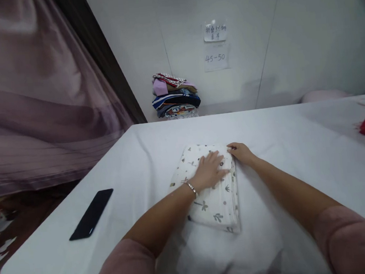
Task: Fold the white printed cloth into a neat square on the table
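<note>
- Folded white cloth, with small printed motifs: on the bench, directly beneath the left fingers and to the near left of the right fingers; long axis running roughly near to far.
- Left hand: fingers splayed over the cloth's upper face, grasping nothing; the nearer hand to its middle.
- Right hand: fingers apparently pinching the cloth's far right corner.
- Black slab, phone-like: left of the left fingers, well apart.
- Fabric stack: beyond both hands' fingers, past the bench's far edge.
- Containers: none discernible near the fingers.
</note>
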A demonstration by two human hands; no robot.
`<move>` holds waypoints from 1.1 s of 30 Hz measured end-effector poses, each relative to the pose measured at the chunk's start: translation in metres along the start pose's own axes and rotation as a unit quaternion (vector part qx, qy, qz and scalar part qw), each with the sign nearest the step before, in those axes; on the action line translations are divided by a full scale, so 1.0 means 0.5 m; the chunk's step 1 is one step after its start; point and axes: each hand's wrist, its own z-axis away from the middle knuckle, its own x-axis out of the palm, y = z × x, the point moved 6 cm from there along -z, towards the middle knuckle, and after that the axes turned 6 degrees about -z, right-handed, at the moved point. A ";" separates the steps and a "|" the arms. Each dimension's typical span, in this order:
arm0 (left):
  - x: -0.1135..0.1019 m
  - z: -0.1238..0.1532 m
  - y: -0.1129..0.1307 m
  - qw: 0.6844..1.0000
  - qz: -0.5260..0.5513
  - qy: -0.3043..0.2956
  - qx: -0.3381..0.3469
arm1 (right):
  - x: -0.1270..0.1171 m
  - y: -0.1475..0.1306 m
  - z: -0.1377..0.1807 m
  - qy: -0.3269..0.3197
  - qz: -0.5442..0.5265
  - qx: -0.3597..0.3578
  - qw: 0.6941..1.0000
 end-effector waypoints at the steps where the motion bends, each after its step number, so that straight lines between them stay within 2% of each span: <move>1: 0.008 0.009 0.017 1.000 -0.003 -0.008 0.014 | 0.000 0.001 -0.002 0.003 0.000 0.000 1.000; 4: 0.018 0.018 0.036 0.999 -0.011 -0.029 0.016 | -0.007 0.003 -0.005 0.023 0.023 0.010 0.999; 8: 0.000 0.031 0.050 0.999 0.011 -0.047 0.001 | -0.023 0.001 0.005 0.049 0.041 0.024 0.998; 11: -0.015 0.073 0.093 0.999 0.028 -0.025 0.025 | -0.028 -0.005 0.017 0.051 0.016 0.016 0.998; 16: 0.001 0.136 0.147 0.999 0.032 -0.035 0.021 | -0.020 -0.017 0.016 0.063 -0.011 0.012 0.998; 25: -0.002 0.140 0.150 0.999 0.017 -0.040 0.006 | -0.015 -0.039 0.006 0.086 -0.077 -0.010 0.993; 33: 0.000 0.145 0.160 0.999 0.007 -0.045 0.016 | -0.006 -0.013 0.008 0.068 -0.112 0.005 0.991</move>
